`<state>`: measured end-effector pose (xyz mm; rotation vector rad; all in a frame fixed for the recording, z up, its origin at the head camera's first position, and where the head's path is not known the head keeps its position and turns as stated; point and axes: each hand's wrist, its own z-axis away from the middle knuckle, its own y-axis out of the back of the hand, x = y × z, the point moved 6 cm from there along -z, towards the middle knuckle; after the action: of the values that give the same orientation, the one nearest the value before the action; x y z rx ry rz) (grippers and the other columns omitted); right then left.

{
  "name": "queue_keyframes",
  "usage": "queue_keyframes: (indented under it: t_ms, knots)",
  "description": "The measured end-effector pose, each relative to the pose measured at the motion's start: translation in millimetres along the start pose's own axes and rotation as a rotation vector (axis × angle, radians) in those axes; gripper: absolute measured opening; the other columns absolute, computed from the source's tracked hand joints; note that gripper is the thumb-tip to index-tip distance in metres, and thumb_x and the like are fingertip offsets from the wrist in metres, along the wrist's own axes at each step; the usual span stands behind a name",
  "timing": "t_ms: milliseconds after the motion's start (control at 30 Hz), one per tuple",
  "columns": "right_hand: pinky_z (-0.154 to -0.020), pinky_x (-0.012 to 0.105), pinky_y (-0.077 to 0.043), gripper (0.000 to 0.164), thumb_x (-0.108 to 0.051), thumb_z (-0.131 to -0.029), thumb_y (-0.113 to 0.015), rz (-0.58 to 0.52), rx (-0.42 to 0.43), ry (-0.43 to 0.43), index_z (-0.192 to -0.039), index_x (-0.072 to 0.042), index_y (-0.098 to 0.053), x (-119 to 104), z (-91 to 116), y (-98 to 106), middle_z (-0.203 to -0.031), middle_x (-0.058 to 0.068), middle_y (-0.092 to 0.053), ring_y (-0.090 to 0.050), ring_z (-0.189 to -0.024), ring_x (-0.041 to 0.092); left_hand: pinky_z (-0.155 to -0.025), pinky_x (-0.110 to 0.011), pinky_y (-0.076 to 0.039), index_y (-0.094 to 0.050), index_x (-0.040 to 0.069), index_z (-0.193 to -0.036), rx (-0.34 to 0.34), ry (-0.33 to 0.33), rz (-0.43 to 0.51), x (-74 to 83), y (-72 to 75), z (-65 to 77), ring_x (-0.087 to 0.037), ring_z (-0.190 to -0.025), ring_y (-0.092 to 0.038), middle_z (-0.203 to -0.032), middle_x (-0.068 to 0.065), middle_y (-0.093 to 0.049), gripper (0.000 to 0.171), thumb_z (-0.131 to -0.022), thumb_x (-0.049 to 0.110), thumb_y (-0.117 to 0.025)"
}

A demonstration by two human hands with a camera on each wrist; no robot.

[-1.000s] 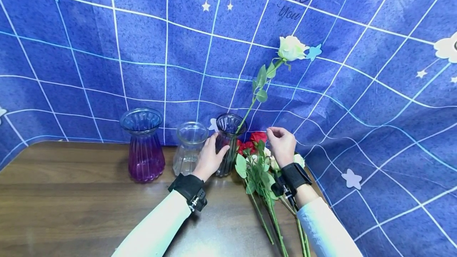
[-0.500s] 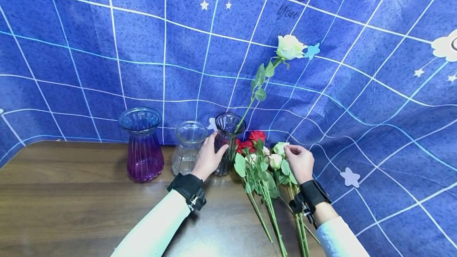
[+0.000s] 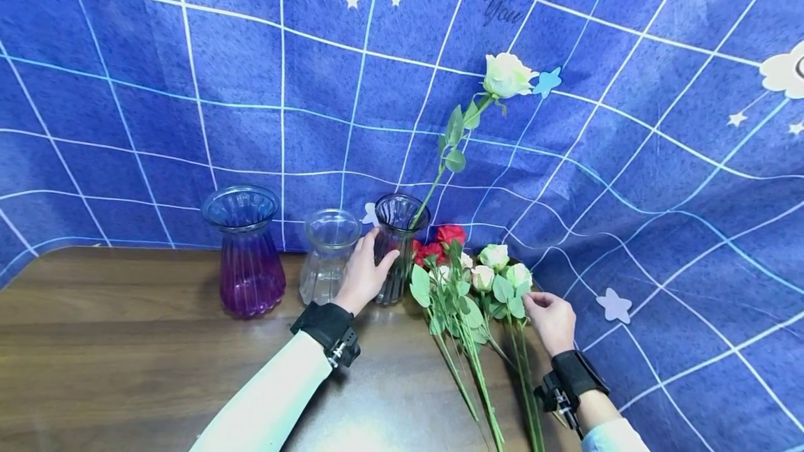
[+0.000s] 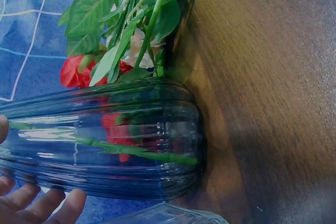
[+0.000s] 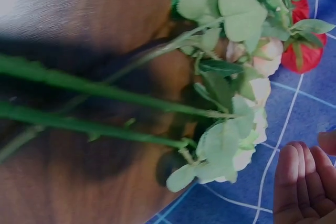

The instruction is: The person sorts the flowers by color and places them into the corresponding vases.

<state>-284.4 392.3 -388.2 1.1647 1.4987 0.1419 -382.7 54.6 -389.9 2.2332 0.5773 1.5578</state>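
Note:
My left hand (image 3: 364,274) holds a dark, ribbed glass vase (image 3: 394,277), thumb on one side and fingers on the other. One white rose (image 3: 507,77) leans up to the right out of the vase. In the left wrist view its green stem (image 4: 157,157) shows through the glass (image 4: 173,114), reaching close to the base. My right hand (image 3: 553,319) hovers at the right side of the lying pale roses (image 3: 518,276), its fingers loosely bent. Nothing is between the thumb and fingers of the right hand (image 5: 307,182) in the right wrist view.
Red roses (image 3: 449,234) lie beside the dark vase, their stems pointing toward the table's front. A clear glass vase (image 3: 323,281) stands just left of the left hand. Farther left is a blue-and-purple vase (image 3: 251,270). A blue patterned cloth (image 3: 251,131) hangs behind the wooden table (image 3: 125,354).
The right hand has moved down and to the right, from near the dark vase past the pale roses. My left hand stays on the vase; the white rose keeps its lean.

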Motion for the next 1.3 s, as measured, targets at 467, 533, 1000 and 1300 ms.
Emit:
queue_keyframes:
  t_ms: [467,533,1000,1300]
  knots:
    - [-0.059,0.021,-0.044,0.022,-0.019,-0.083,-0.066,0.056,-0.104,-0.011,-0.088,0.001,-0.072,25,12,-15,-0.072,0.01,-0.071,-0.057,-0.052,0.005,-0.101,-0.05,-0.04,-0.036,0.008,-0.142,0.017,-0.015,-0.003,1.9,4.6,-6.3,-0.036,-0.126,-0.046,-0.139,-0.019,-0.045,0.064,-0.091,0.038,-0.059]
    - [-0.056,0.021,-0.044,0.022,-0.018,-0.084,-0.066,0.044,-0.142,-0.026,-0.088,0.003,-0.071,29,14,-19,-0.067,0.007,-0.069,-0.056,-0.051,0.005,-0.101,-0.05,-0.04,-0.036,0.008,-0.142,0.016,-0.013,-0.002,2.1,4.8,-6.0,-0.036,-0.126,-0.046,-0.139,-0.019,-0.045,0.064,-0.091,0.038,-0.059]
    - [-0.053,0.023,-0.042,0.019,-0.015,-0.082,-0.064,0.097,-0.277,-0.061,-0.084,0.002,-0.071,44,28,-29,-0.059,0.003,-0.066,-0.055,-0.048,0.005,-0.103,-0.05,-0.039,-0.035,0.007,-0.143,0.003,-0.011,0.006,1.8,1.4,-4.0,-0.036,-0.127,-0.045,-0.14,-0.019,-0.044,0.065,-0.091,0.038,-0.059]
    - [-0.055,0.025,-0.044,0.019,-0.014,-0.082,-0.063,0.118,-0.309,-0.066,-0.084,0.003,-0.071,45,31,-31,-0.063,0.009,-0.068,-0.057,-0.05,0.007,-0.102,-0.051,-0.04,-0.035,0.007,-0.143,-0.004,0.002,0.008,1.5,-0.2,0.5,-0.037,-0.127,-0.045,-0.141,-0.02,-0.043,0.064,-0.091,0.036,-0.059]
